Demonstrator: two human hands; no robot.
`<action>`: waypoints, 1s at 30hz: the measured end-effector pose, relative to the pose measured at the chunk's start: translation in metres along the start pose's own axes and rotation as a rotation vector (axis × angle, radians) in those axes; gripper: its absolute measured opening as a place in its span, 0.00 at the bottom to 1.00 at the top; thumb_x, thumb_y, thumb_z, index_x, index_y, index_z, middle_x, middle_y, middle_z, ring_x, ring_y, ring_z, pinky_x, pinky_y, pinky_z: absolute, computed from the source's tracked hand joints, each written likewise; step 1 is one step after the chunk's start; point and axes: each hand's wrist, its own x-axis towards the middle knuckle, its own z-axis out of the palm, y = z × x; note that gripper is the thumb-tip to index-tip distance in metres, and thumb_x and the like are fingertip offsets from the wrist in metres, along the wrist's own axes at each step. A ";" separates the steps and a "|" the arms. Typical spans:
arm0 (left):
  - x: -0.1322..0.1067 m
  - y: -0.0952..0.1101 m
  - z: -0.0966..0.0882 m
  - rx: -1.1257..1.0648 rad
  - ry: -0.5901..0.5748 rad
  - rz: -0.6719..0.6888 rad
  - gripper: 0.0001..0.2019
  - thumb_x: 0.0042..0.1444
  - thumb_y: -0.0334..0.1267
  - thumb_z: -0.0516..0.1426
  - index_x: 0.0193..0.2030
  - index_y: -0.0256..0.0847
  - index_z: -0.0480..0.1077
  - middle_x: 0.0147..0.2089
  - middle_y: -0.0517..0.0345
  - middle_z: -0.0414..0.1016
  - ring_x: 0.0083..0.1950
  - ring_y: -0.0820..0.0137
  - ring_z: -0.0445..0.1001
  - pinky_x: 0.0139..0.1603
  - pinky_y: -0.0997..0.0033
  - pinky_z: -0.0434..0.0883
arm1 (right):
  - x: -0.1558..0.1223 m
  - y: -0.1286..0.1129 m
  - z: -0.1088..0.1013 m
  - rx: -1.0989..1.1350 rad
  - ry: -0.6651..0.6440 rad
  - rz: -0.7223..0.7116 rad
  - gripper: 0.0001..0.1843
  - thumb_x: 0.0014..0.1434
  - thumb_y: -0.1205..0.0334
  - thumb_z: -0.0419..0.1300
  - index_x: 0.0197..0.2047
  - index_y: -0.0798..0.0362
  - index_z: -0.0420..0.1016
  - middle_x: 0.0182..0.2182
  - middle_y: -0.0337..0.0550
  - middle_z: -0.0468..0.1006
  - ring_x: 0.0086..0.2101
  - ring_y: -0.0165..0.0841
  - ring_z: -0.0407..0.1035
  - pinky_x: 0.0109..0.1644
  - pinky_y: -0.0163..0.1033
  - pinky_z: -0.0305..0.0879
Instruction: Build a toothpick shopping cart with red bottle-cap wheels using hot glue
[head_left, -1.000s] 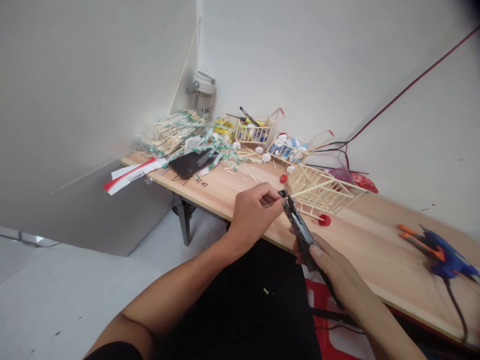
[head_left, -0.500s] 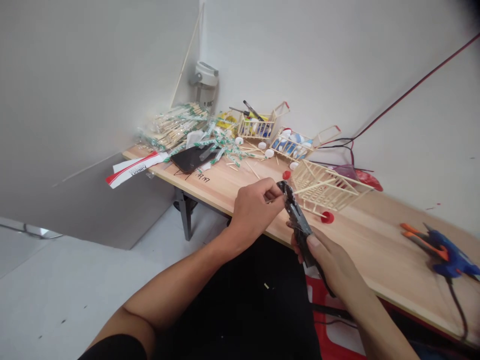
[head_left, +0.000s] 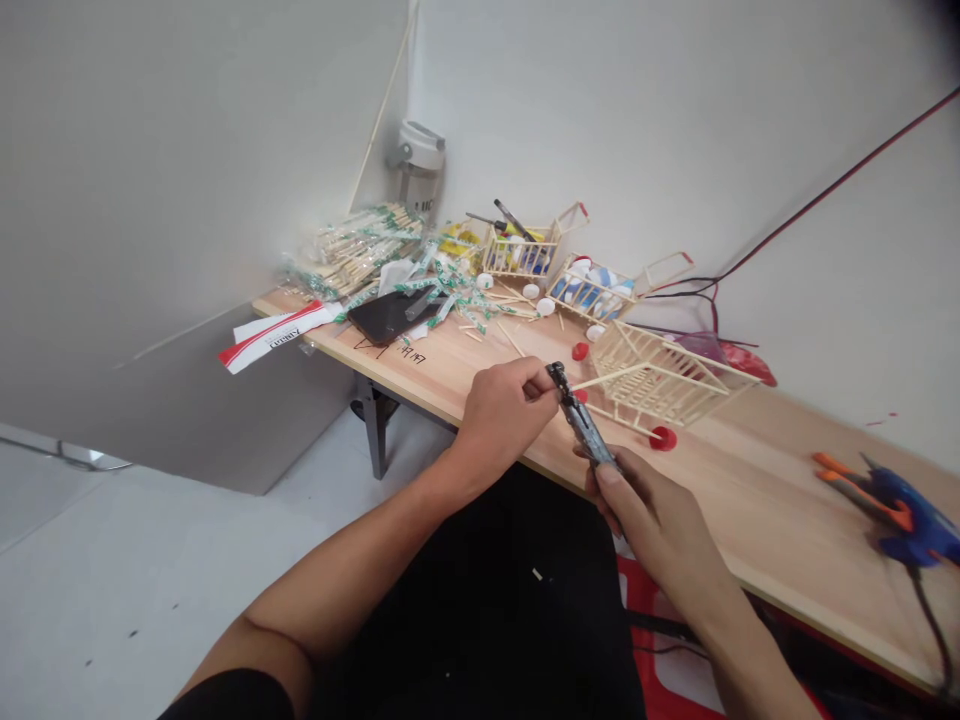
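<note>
the person's two hands are up over the front edge of a pale wooden counter, working on a slim black tool, too blurred to name exactly, held just left of a popsicle-stick shopping cart. the left hand has a narrow grip, fingers curled against the tool's upper end, and the right hand closes thumb and fingers on its lower part.

the cart rests on red bottle-cap wheels. beyond it stand two more stick carts, and further left lie bundles of wrapped wooden sticks and a black pad. right of the cart sit a blue glue gun and orange-handled scissors.

left of the cart, marker figures read roughly "19/147", and a red-and-white paper sleeve seems to say "funny". a red-and-black cable runs along the white wall, and a red stool shows below the cart, over the pale floor.
</note>
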 end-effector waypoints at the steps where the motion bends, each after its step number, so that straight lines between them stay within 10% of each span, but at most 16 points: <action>1: 0.001 -0.001 -0.001 0.000 0.000 0.005 0.06 0.49 0.30 0.56 0.23 0.40 0.68 0.23 0.64 0.68 0.27 0.74 0.64 0.30 0.73 0.59 | 0.001 -0.001 0.000 -0.009 0.005 0.002 0.26 0.65 0.39 0.48 0.47 0.52 0.72 0.25 0.38 0.72 0.25 0.33 0.65 0.28 0.37 0.61; 22: 0.021 -0.031 -0.040 0.048 -0.003 0.057 0.09 0.50 0.24 0.53 0.31 0.39 0.72 0.32 0.58 0.79 0.35 0.71 0.76 0.41 0.72 0.69 | 0.054 -0.026 0.018 -0.216 -0.055 -0.103 0.27 0.66 0.41 0.42 0.23 0.48 0.62 0.19 0.40 0.70 0.24 0.35 0.65 0.31 0.41 0.56; 30: 0.036 -0.056 -0.059 -0.062 -0.123 -0.089 0.12 0.62 0.36 0.49 0.37 0.38 0.73 0.31 0.53 0.79 0.28 0.71 0.75 0.28 0.75 0.67 | 0.075 -0.019 0.019 -0.307 -0.034 -0.141 0.29 0.66 0.43 0.43 0.18 0.48 0.60 0.19 0.42 0.69 0.25 0.36 0.65 0.34 0.42 0.57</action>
